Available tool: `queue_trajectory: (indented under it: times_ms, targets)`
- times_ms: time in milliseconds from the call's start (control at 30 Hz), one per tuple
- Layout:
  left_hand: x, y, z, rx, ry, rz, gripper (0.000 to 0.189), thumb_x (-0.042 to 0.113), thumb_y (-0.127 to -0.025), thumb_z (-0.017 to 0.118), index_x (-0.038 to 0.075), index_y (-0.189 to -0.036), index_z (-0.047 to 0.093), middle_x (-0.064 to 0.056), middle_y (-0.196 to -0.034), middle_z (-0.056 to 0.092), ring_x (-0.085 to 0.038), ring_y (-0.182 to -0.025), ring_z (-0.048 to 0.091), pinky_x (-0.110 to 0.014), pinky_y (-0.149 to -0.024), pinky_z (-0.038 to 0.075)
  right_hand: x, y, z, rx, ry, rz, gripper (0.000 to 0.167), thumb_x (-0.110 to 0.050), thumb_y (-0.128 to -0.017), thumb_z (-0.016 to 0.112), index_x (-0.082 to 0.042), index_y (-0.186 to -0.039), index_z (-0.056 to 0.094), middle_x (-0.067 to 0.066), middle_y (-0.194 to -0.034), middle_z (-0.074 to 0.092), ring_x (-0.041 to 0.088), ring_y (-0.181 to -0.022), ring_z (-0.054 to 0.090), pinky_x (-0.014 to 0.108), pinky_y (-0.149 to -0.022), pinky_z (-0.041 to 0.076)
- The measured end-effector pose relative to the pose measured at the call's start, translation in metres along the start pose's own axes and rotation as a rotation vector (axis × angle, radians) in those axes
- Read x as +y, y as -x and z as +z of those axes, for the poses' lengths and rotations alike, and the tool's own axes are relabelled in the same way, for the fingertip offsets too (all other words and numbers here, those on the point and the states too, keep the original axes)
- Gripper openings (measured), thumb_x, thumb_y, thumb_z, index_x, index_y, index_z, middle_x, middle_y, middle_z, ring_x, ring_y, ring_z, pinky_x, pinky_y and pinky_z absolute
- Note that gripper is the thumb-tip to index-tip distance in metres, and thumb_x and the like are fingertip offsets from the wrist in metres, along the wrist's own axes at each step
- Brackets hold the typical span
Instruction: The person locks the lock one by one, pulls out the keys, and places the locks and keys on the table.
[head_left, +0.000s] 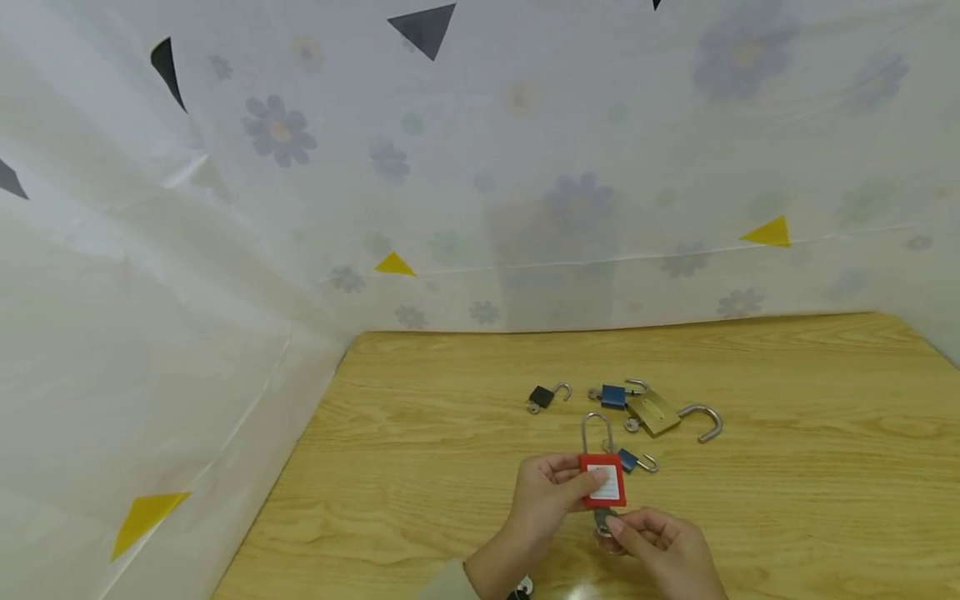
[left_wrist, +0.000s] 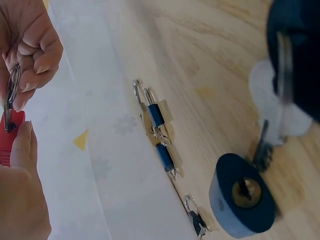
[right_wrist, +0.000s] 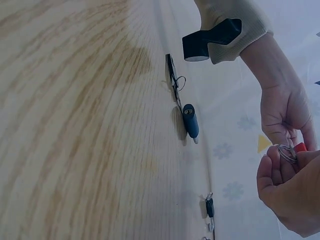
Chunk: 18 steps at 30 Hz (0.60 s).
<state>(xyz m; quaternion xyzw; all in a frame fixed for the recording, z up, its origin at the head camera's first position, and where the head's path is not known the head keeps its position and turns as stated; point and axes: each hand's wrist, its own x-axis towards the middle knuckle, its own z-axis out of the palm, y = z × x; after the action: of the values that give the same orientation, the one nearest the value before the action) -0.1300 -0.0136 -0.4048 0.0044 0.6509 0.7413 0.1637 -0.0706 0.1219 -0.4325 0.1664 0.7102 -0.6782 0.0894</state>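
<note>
My left hand (head_left: 540, 504) grips a red padlock (head_left: 615, 497) by its body, with the thumb over the white label. Its silver shackle (head_left: 597, 417) points up, away from me. My right hand (head_left: 667, 546) pinches a key (head_left: 602, 523) between thumb and fingertips at the padlock's lower end, and a key ring (head_left: 611, 546) hangs below. In the left wrist view the ring (left_wrist: 12, 95) lies against the right hand's fingers. Just beyond the red body is a small blue padlock (head_left: 627, 459) with its shackle swung out.
Farther back lie a brass padlock (head_left: 654, 414), another blue padlock (head_left: 612, 396) and a black padlock (head_left: 542, 396), all with shackles open and keys by them. A dark padlock (left_wrist: 242, 195) with a keyhole sits near my left wrist. White patterned sheeting (head_left: 555, 292) borders the wooden table (head_left: 420, 417).
</note>
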Motion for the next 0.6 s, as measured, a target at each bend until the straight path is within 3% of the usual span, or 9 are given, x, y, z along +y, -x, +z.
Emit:
queue_trajectory:
  times_ms: [200,600]
  targets:
    - [-0.0013,-0.0004,0.0020,0.002,-0.006,0.009,0.025,0.008,-0.080,0.071,-0.005,-0.101,0.066,-0.015,-0.093,0.071,-0.014,-0.078,0.068,-0.026,-0.068,0.058,0.0018,0.0007,-0.0018,-0.008,-0.022,-0.010,0.027,-0.019,-0.088,0.063,0.007,-0.095,0.063,0.008,-0.084,0.073,0.014,-0.077,0.068,0.025,-0.073,0.055]
    - [0.0009,-0.0003,0.0058,-0.011,-0.012,0.004,0.025,0.008,-0.079,0.071,-0.004,-0.100,0.067,-0.014,-0.090,0.072,-0.013,-0.075,0.068,-0.025,-0.065,0.057,-0.0002,0.0052,0.0025,0.097,0.007,0.002,0.021,-0.015,-0.088,0.063,0.005,-0.093,0.065,0.010,-0.082,0.073,0.016,-0.074,0.068,0.026,-0.070,0.055]
